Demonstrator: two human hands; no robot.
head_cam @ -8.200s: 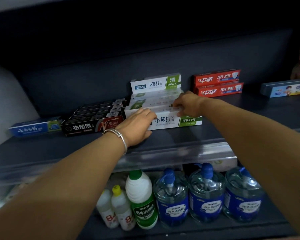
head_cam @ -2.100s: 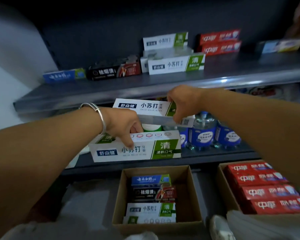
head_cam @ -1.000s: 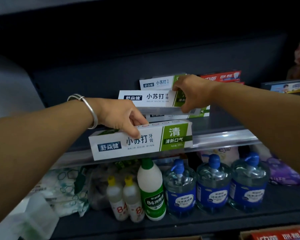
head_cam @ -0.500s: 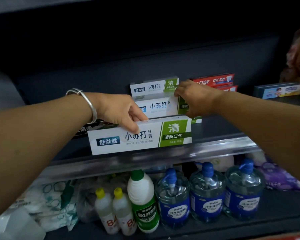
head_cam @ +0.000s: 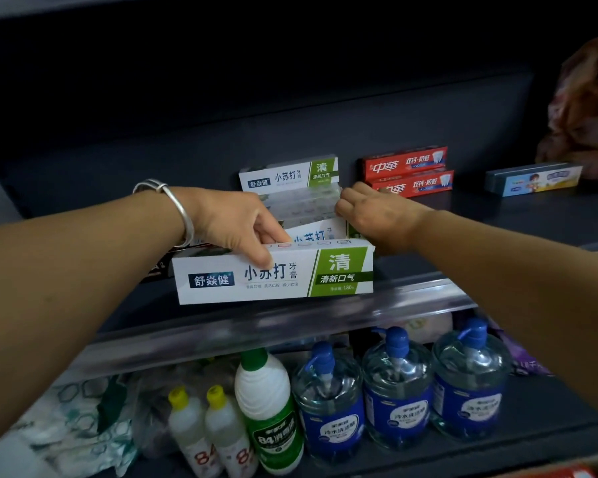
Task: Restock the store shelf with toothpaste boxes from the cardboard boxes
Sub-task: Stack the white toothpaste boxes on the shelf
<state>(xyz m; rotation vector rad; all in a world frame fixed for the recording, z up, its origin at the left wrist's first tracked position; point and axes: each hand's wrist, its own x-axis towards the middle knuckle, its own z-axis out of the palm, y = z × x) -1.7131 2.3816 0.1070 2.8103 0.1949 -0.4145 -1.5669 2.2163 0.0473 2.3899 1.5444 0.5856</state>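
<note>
My left hand [head_cam: 237, 224] grips a white-and-green toothpaste box [head_cam: 277, 276] from above, held just over the front of the dark shelf [head_cam: 497, 222]. Behind it, my right hand [head_cam: 373, 215] holds the right end of a second white-and-green box [head_cam: 320, 232], set among the stacked boxes of the same kind [head_cam: 290, 174]. Its fingers are hidden behind the box. Black toothpaste boxes [head_cam: 159, 267] are mostly covered by my left arm.
Two red toothpaste boxes [head_cam: 408, 170] are stacked right of my right hand, and a blue children's box [head_cam: 535, 177] lies further right. A clear rail [head_cam: 290, 322] edges the shelf. Below stand bleach bottles [head_cam: 266, 408] and blue pump bottles [head_cam: 397, 391].
Both hands carried the white-and-green boxes from the carton below up to the shelf. In the last half second the right-hand box sank into the stack and the left-hand box moved slightly forward.
</note>
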